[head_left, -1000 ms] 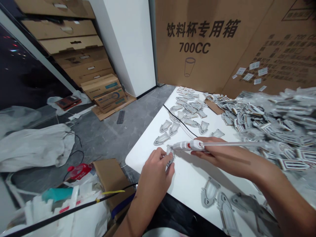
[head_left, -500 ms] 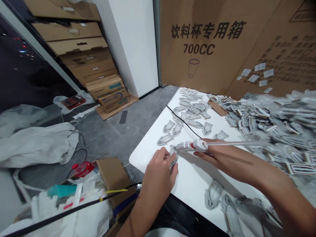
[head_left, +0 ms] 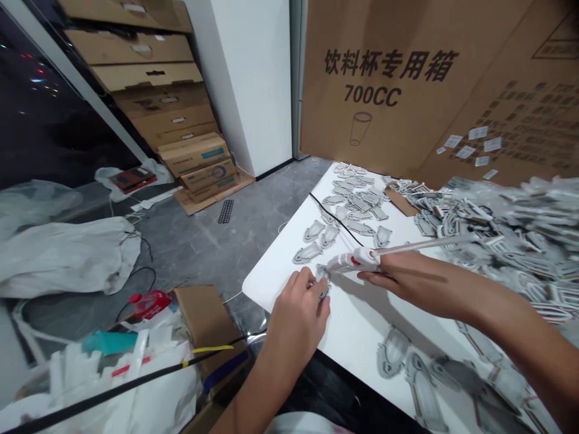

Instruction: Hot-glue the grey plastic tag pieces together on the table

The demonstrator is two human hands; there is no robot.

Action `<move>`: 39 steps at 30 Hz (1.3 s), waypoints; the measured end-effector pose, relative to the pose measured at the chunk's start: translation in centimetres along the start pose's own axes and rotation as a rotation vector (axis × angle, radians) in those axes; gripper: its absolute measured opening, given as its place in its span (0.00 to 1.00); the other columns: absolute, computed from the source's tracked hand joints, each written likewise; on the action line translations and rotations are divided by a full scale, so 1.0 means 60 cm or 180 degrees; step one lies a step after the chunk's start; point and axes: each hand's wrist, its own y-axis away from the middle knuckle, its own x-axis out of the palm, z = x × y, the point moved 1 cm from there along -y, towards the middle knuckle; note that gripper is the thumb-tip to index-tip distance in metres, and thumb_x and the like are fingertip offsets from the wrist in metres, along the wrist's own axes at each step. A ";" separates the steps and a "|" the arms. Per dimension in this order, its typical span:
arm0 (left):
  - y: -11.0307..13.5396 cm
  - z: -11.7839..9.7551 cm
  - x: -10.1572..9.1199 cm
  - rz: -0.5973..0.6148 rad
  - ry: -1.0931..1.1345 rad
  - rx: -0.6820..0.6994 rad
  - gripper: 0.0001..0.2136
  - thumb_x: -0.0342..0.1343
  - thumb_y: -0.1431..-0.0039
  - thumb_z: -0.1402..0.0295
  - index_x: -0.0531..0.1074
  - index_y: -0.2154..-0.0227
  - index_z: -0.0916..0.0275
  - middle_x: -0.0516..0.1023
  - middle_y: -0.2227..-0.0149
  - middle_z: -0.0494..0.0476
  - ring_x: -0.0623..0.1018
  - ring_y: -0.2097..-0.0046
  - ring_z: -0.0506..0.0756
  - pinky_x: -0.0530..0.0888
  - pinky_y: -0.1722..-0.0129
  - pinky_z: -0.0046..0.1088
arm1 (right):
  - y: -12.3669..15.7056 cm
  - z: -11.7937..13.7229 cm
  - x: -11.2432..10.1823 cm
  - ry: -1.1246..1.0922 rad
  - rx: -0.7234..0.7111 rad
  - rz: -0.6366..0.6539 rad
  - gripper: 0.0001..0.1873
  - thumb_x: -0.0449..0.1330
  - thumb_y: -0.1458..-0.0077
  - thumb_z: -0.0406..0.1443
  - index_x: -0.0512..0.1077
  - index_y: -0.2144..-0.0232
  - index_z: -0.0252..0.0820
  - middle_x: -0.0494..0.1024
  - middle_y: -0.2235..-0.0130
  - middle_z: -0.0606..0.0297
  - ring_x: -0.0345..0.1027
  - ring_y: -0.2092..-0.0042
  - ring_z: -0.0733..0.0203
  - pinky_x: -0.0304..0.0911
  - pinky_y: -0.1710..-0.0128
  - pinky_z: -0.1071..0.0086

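Note:
My left hand (head_left: 301, 307) is closed on a small grey plastic piece (head_left: 322, 293) near the left edge of the white table (head_left: 266, 274). In my right hand (head_left: 392, 271) is a white hot glue gun (head_left: 346, 262), fingers wrapped round its handle. Its nozzle points left and meets or nearly meets the upper end of the piece; actual contact cannot be made out. A long translucent glue stick (head_left: 420, 245) sticks out of the gun's back. Just beyond the gun lie several similar grey pieces (head_left: 307, 252), and more (head_left: 392, 352) sit closer to me.
A large heap of grey and white parts (head_left: 479, 223) covers the table's right side, under a big carton (head_left: 384, 138). A black cord (head_left: 337, 222) crosses the tabletop. Left of the table stands an open box (head_left: 208, 319) with waste; stacked cartons (head_left: 199, 157) are farther back.
The view has shifted slightly, so the table appears a little further right. Both hands keep their hold, with the glue gun's nozzle still at the grey piece.

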 end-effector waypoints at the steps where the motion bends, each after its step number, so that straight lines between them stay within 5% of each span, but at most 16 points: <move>1: 0.000 0.000 0.000 0.0011 0.0001 -0.0009 0.11 0.59 0.36 0.76 0.79 0.53 0.61 0.74 0.57 0.58 0.78 0.54 0.60 0.79 0.54 0.40 | 0.000 0.002 -0.003 0.0008 -0.0012 -0.0003 0.29 0.46 0.27 0.54 0.70 0.72 0.43 0.77 0.70 0.60 0.67 0.70 0.58 0.54 0.70 0.65; 8: 0.000 -0.002 -0.004 0.0192 -0.0113 -0.0142 0.09 0.60 0.35 0.74 0.79 0.54 0.60 0.75 0.56 0.58 0.78 0.52 0.61 0.79 0.52 0.42 | -0.003 0.011 -0.019 -0.0076 -0.0437 -0.0018 0.23 0.46 0.26 0.49 0.72 0.65 0.45 0.73 0.67 0.62 0.69 0.62 0.53 0.61 0.59 0.63; 12: -0.001 -0.004 -0.008 0.0307 -0.0129 -0.0196 0.09 0.60 0.34 0.74 0.79 0.54 0.60 0.75 0.55 0.58 0.78 0.51 0.61 0.79 0.51 0.42 | -0.004 -0.005 -0.007 0.0061 -0.0236 -0.0027 0.27 0.43 0.27 0.55 0.70 0.66 0.45 0.72 0.65 0.61 0.69 0.58 0.50 0.62 0.55 0.59; 39: 0.000 0.002 -0.005 0.0198 0.0005 -0.0119 0.09 0.60 0.35 0.75 0.79 0.55 0.59 0.74 0.56 0.58 0.77 0.53 0.60 0.79 0.52 0.40 | 0.000 -0.021 0.004 -0.0050 0.0037 0.0031 0.34 0.43 0.30 0.62 0.75 0.65 0.48 0.73 0.66 0.62 0.69 0.59 0.50 0.64 0.53 0.59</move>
